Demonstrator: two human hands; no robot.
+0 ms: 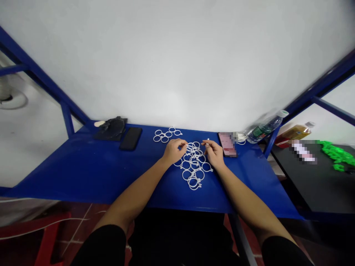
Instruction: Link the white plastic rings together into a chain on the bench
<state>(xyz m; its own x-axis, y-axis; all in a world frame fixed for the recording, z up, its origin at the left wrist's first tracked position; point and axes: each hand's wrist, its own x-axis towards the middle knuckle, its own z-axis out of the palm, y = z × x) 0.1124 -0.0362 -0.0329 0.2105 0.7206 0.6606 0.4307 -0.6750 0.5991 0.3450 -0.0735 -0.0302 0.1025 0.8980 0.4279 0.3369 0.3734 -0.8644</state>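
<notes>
A loose pile of white rings with small eyelets or tabs (193, 175) lies on the blue tabletop between my hands. At the pile's upper left edge, my left hand (174, 150) is closed, with thumb and forefinger pinched at the rim of a white ring. My right hand (214, 153), to the right of the pile, pinches a small white piece (207, 142) between thumb and fingertips; its exact shape is too small to tell. Beyond my left hand lies a smaller group of the same white rings (165, 139), apart from the pile.
On the blue table (111, 170), a dark phone (131, 138) and black item (113, 127) lie left. To the right are a lit phone (227, 144), white cable (242, 137) and water bottle (266, 127). A black side table (318, 181) holds green pieces (337, 151). Blue frame bars flank both sides.
</notes>
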